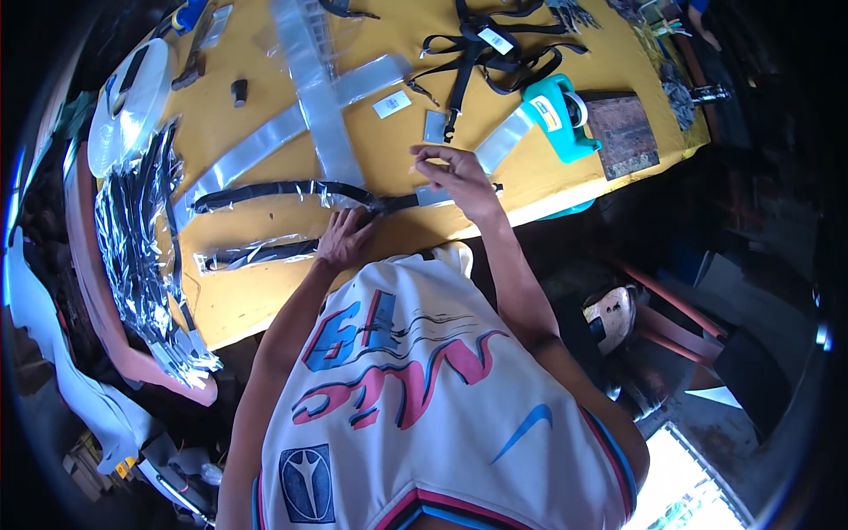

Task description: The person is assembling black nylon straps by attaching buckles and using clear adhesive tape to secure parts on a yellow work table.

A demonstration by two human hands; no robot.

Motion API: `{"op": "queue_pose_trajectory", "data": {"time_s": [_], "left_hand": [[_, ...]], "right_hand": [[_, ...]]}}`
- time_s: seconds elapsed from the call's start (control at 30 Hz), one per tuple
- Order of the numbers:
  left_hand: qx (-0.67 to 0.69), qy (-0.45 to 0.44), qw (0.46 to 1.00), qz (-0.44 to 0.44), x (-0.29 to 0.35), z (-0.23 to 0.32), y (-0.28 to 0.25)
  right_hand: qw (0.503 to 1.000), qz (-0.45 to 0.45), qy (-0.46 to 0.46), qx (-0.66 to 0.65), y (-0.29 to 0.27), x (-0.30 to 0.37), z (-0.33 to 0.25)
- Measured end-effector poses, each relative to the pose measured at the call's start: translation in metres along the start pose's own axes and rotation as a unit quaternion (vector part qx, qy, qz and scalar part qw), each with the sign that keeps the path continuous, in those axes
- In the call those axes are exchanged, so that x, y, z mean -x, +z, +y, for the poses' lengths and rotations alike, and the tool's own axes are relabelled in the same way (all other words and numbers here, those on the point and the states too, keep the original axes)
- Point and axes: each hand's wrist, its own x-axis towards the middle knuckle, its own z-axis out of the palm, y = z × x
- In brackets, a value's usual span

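My left hand (343,237) lies at the table's near edge, its fingers closed on a black strap (397,204) beside a clear plastic sleeve. Another black strap in a clear sleeve (265,253) lies next to this hand. Above the strap's right part, my right hand (458,179) is raised with curled fingers brought together; whatever is between them is too small to make out. A grey card (433,194) sits on the strap below it. Beyond the hands are a black strap harness (477,53) with a white tag and a loose white label (391,104).
A teal tape dispenser (555,119) stands to the right beside a dark worn board (623,132). Clear plastic sleeves (322,115) cross the yellow table (238,305). Many packaged straps (141,238) hang over the left edge near a white disc (132,106). A chair (609,309) stands lower right.
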Motion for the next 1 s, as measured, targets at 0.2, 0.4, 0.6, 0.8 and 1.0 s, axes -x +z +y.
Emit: {"op": "queue_pose_trajectory", "data": {"time_s": [0.2, 0.4, 0.6, 0.8, 1.0], "left_hand": [[0.002, 0.003, 1.0, 0.001, 0.003, -0.003, 0.004], [-0.009, 0.014, 1.0, 0.009, 0.004, -0.005, 0.004], [-0.007, 0.012, 1.0, 0.017, 0.002, 0.001, -0.001], [-0.013, 0.014, 1.0, 0.023, 0.002, -0.001, 0.002], [-0.008, 0.01, 1.0, 0.02, 0.003, -0.002, 0.003]], "right_hand": [[0.981, -0.077, 0.175, 0.023, 0.026, -0.023, 0.076], [0.962, -0.127, 0.24, 0.024, 0.035, -0.028, 0.099], [0.95, -0.14, 0.28, 0.002, 0.035, -0.028, 0.102], [0.943, -0.132, 0.306, -0.022, 0.036, -0.025, 0.09], [0.963, -0.139, 0.229, 0.04, 0.033, -0.012, 0.083]]}}
